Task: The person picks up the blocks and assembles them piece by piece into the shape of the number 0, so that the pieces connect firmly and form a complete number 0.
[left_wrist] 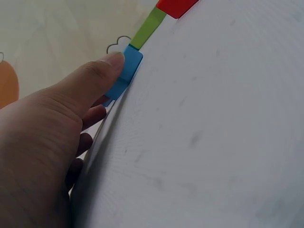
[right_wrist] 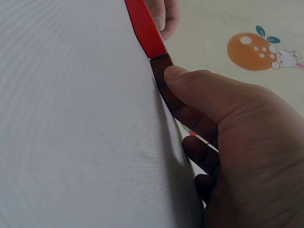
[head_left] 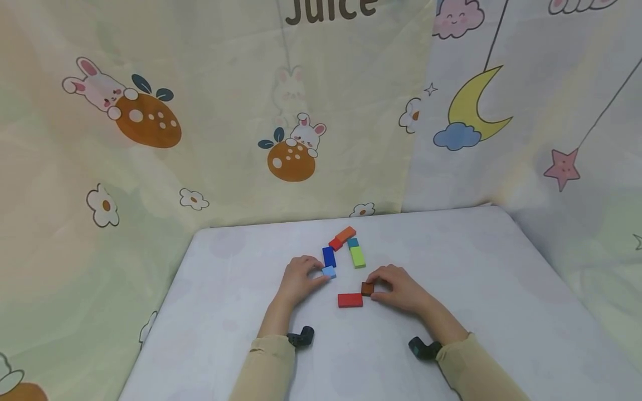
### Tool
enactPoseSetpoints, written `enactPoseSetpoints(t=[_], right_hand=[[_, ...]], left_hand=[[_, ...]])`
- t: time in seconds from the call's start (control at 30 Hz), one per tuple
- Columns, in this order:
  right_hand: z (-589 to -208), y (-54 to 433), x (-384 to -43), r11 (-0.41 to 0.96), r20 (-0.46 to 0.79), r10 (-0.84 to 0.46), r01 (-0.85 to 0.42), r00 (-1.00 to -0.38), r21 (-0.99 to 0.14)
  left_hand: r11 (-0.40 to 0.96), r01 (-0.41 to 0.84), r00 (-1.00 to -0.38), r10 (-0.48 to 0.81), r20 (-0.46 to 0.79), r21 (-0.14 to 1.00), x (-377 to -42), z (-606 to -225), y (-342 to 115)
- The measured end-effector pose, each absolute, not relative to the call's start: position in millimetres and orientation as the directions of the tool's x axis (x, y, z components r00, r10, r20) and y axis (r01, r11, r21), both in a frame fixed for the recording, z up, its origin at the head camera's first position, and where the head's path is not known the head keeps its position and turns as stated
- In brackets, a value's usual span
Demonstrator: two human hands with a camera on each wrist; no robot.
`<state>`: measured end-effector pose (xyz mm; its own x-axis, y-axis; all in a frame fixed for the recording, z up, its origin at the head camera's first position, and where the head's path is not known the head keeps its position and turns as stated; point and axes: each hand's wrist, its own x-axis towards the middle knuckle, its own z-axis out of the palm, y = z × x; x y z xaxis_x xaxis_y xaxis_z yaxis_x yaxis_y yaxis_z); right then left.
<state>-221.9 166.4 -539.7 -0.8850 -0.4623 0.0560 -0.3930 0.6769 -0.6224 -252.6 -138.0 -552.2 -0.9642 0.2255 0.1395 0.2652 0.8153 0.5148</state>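
Note:
My left hand (head_left: 297, 280) pinches a small light blue block (head_left: 329, 272) between thumb and fingers, right at the near end of a dark blue block (head_left: 329, 257). In the left wrist view the thumb lies across the light blue block (left_wrist: 131, 66). My right hand (head_left: 403, 288) holds a small brown block (head_left: 367, 288) the same way, at the right end of a longer red block (head_left: 350, 301). The right wrist view shows the brown block (right_wrist: 160, 65) end to end with the red one (right_wrist: 148, 33); its far part is hidden by my thumb.
Beyond my hands, a small red block (head_left: 335, 244) meets an orange block (head_left: 346, 234) set at a slant. To their right, a small teal block (head_left: 353, 243) joins a lime green block (head_left: 358, 257). All lie on a white-covered table (head_left: 241, 289) in front of a printed cloth backdrop.

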Motion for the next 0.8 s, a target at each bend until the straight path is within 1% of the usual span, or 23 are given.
enactPoseSetpoints(t=[0.17, 0.37, 0.6, 0.8], right_hand=[[-539, 166, -222, 0.672, 0.057, -0.466, -0.395, -0.883, -0.627], [-538, 167, -222, 0.675, 0.042, -0.457, -0.377, -0.889, -0.635], [-539, 168, -221, 0.665, 0.056, -0.46, -0.385, -0.886, -0.64], [-539, 168, -222, 0.654, 0.051, -0.466, -0.382, -0.883, -0.653]], left_hand=[[0.809, 0.284, -0.959, 0.235, 0.16, 0.514, -252, -551, -138], [0.792, 0.269, -0.963, 0.23, 0.141, 0.548, -246, -548, -137], [0.785, 0.268, -0.962, 0.253, 0.105, 0.559, -232, -539, -135], [0.782, 0.274, -0.959, 0.262, 0.103, 0.56, -217, -537, -137]])
